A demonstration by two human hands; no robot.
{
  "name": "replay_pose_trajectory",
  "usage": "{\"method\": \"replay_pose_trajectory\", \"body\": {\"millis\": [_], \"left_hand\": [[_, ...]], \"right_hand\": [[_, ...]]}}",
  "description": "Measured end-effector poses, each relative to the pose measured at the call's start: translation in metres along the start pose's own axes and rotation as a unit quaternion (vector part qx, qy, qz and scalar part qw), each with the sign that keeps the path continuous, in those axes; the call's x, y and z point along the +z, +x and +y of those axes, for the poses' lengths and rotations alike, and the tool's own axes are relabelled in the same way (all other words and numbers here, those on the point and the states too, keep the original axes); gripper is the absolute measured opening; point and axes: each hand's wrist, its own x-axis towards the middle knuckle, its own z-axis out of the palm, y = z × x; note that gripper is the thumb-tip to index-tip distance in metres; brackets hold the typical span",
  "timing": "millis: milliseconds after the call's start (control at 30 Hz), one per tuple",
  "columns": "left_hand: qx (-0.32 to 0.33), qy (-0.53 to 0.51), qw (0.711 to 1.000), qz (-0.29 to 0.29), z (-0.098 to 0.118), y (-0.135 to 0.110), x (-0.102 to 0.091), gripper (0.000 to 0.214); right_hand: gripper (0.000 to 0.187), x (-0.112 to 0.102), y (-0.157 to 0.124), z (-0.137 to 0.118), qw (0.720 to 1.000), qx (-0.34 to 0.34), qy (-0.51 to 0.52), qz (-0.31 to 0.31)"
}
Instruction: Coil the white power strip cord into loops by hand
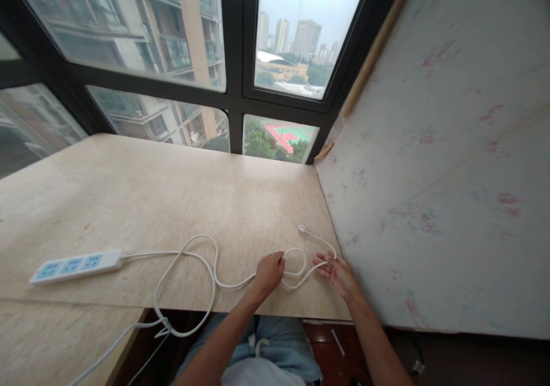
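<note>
A white power strip (79, 266) with light-blue socket panels lies on the left of the beige stone sill. Its white power cord (206, 255) winds across the sill in loose curves and a small loop. My left hand (270, 272) is closed on the cord beside that small loop, its fingertips partly hidden. Near the wall, my right hand (337, 274) is turned partly palm up, with the cord running between its thumb and loosely curled fingers. Beyond it, the cord's plug (302, 229) rests on the sill.
Dark-framed windows (235, 77) rise behind the sill (172, 185), and a flower-papered wall (429, 203) borders it on the right. Another white cable (118, 340), tied near the front edge, hangs over an opening at lower left. My lap is below the edge.
</note>
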Motion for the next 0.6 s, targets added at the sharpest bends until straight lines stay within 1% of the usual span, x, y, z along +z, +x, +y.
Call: {"method": "replay_pose_trajectory", "body": {"millis": [100,167,267,367,467,533,600], "left_hand": [[-0.021,-0.001,1.000,0.009,-0.007,0.005,0.001,0.035],[-0.035,-0.005,0.999,0.017,-0.010,0.009,0.003,0.037],[-0.037,-0.028,0.998,0.031,-0.015,0.013,0.007,0.038],[-0.025,-0.061,0.997,0.041,-0.018,0.015,0.009,0.038],[-0.003,-0.080,0.996,0.041,-0.020,0.015,0.009,0.038],[0.007,-0.084,0.996,0.041,-0.020,0.014,0.009,0.038],[0.011,-0.087,0.995,0.043,-0.020,0.013,0.008,0.038]], "right_hand": [[0.049,-0.014,0.004,0.003,1.000,-0.004,-0.012,0.013],[0.049,-0.019,0.008,0.005,0.999,-0.014,-0.030,0.017],[0.039,-0.020,0.015,0.005,0.997,-0.029,-0.062,0.038],[0.024,-0.017,0.022,0.004,0.992,-0.040,-0.098,0.066],[0.011,-0.015,0.028,0.003,0.989,-0.042,-0.122,0.069],[0.006,-0.015,0.029,0.003,0.989,-0.040,-0.125,0.064],[0.008,-0.017,0.028,0.002,0.989,-0.038,-0.128,0.058]]}}
